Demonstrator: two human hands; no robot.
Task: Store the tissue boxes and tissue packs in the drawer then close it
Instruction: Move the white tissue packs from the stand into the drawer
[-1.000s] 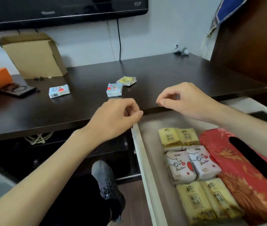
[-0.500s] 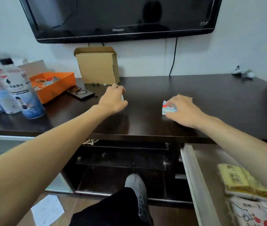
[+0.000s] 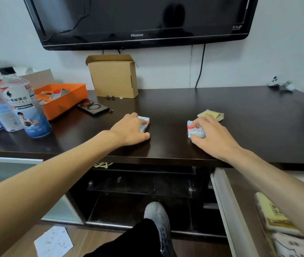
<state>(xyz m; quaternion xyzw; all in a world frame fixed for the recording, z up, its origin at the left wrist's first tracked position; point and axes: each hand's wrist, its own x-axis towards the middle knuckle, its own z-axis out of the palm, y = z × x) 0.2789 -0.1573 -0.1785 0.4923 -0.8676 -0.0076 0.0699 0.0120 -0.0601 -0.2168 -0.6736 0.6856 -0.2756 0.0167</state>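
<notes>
1. Your left hand [image 3: 130,129] lies on the dark tabletop [image 3: 258,117], fingers curled over a blue tissue pack [image 3: 145,123]; only the pack's far end, with a red patch, shows beyond your fingertips.
2. Your right hand [image 3: 210,135] covers a second blue pack [image 3: 193,129], thumb pressed at its near edge and fingers bent across its far side (the grip looks closed on it, though the palm hides most of the contact).
3. A yellow tissue pack [image 3: 211,114] rests just past your right fingertips, apart from the blue one.
4. Below your right forearm the drawer [image 3: 221,197] stands open; yellow and white packs [image 3: 271,212] lie inside it, near your elbow.
5. Left of your left hand: water bottles [image 3: 17,101], an orange tray [image 3: 64,101] and a phone [image 3: 93,108].
6. Beyond your left fingers a cardboard box [image 3: 113,76] stands against the wall under the television [image 3: 138,21].
</notes>
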